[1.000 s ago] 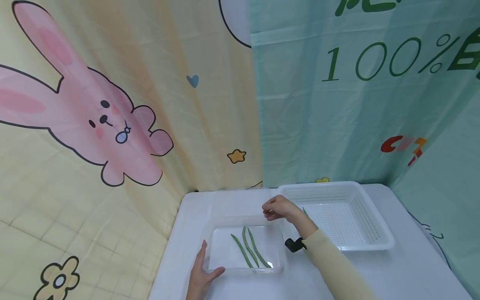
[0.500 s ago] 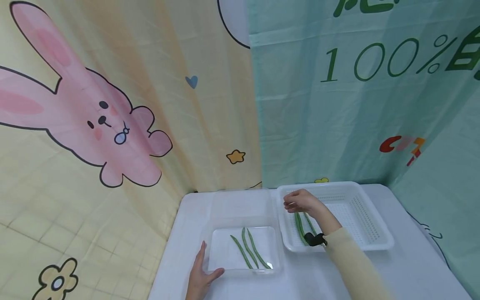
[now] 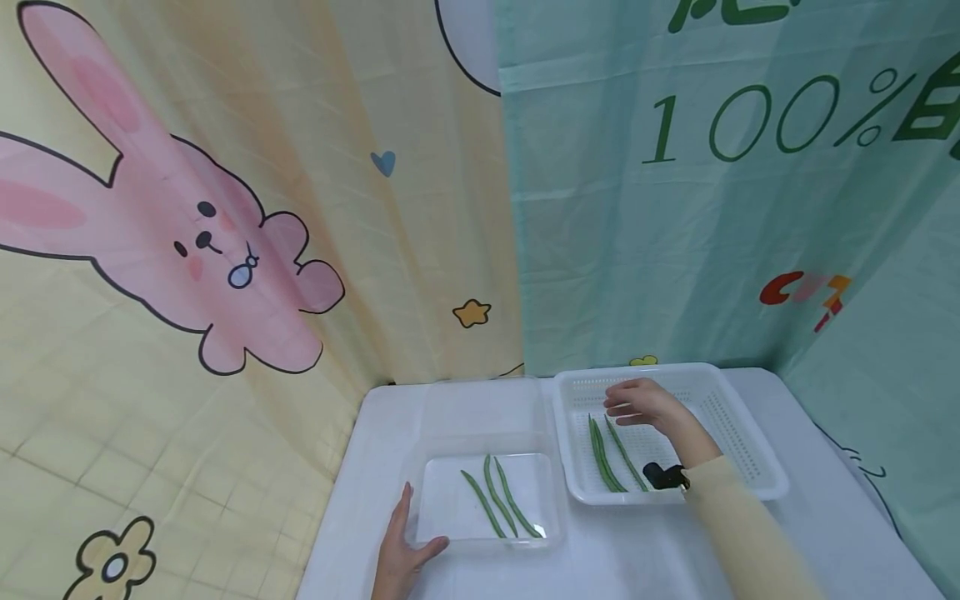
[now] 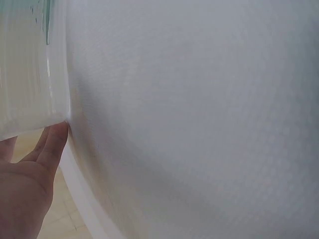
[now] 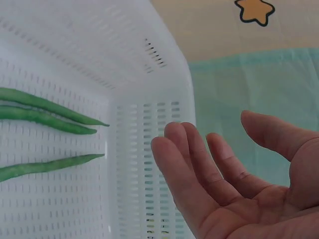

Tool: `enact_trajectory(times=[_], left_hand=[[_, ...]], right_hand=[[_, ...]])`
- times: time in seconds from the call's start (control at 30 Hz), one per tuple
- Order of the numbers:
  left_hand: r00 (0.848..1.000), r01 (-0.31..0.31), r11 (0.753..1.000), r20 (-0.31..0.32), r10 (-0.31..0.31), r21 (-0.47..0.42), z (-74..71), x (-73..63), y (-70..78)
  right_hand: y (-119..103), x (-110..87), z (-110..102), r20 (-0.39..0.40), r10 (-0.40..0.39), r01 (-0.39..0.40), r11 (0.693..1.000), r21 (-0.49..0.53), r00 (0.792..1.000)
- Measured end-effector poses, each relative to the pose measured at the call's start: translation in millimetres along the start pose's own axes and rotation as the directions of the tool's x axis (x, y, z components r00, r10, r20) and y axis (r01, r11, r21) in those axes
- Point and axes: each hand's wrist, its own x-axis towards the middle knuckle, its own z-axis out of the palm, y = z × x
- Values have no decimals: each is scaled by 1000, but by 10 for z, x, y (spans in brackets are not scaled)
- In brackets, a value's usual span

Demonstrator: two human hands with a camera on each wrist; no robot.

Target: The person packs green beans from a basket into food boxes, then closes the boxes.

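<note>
My left hand (image 3: 401, 554) is at the left side of a clear plastic box (image 3: 442, 510), fingers straight and thumb spread along its front edge. In the left wrist view, its fingertips touch the bottom corner of the box wall (image 4: 27, 84). Three green beans (image 3: 484, 502) lie slanted inside this box. My right hand (image 3: 651, 404) hovers over a white perforated basket (image 3: 738, 417) on the right, fingers loosely bent and holding nothing. Below it, three green beans (image 3: 602, 458) rest on the basket floor, two side by side and one slightly apart.
Both containers stand on a table with a white cover (image 3: 622, 550). Behind it hang a cream curtain (image 3: 420, 250) with cartoon prints and a teal one (image 3: 637, 267) with lettering. A black wrist camera (image 3: 663, 476) sits on my right wrist.
My right hand has moved rightward from above the clear box's far corner to over the white basket, uncovering the beans there. The left hand has stayed in place.
</note>
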Motion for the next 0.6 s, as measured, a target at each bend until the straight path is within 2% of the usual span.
enact_trajectory(times=[0.27,0.6], left_hand=[[1000,-8,1000,4,8,-14,-3,-1,2],[1000,-10,1000,8,11,-15,-12,-19,12]], right_hand=[[169,23,-205,-35,58,-60,998,-35,998],[328,97,-311,-86,140,-145,988,-58,986]])
